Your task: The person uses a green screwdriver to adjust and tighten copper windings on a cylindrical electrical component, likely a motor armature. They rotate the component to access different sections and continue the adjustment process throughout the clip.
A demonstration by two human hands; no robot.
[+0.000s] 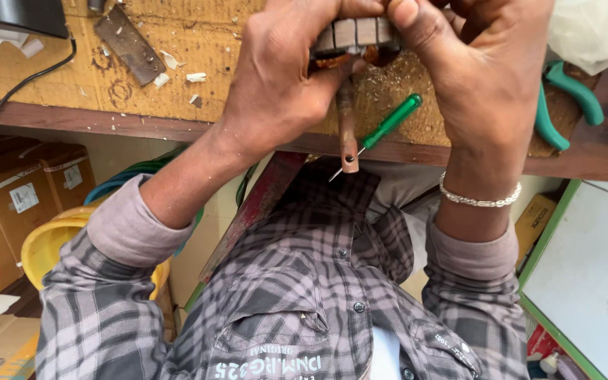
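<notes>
Left hand (276,77): closed around the left side of a motor armature (357,35), thumb tucked under the core, fingers over the top; firm grasp.
Right hand (473,63): closed on the right side of the same part, thumb pressed on the segmented metal core near the top edge of the view; fingertips beyond the frame, so exact contact there cannot be told.
Armature: held up in the air between both hands, above the front edge of the workbench (177,63); copper-brown winding visible just under the core.
Shaft (347,127): rusty, hanging straight down from the core toward the body, small hole near its lower end; untouched by either hand.
Screwdriver (388,123): green handle, lying on the bench edge just right of the shaft, tip overhanging toward the shirt; free, near the right wrist.
Pliers (564,105): green grips, on the bench at far right, well apart from the work.
Metal strip (129,43): flat, rusty, lying on the bench top left among white scraps.
Bracelet (480,197): silver chain on the right wrist, clear of the part.
Below bench: cardboard boxes (29,190) and a yellow tub (58,243) at left.
Grip advice: best kept on the steel core, not the winding, since the wire likely damages easily.
Support advice: shaft best kept vertical and both thumbs opposed, so pressure stays even and the part cannot twist out.
Risk: screwdriver tip near the lap; likely worth nudging back onto the bench.
</notes>
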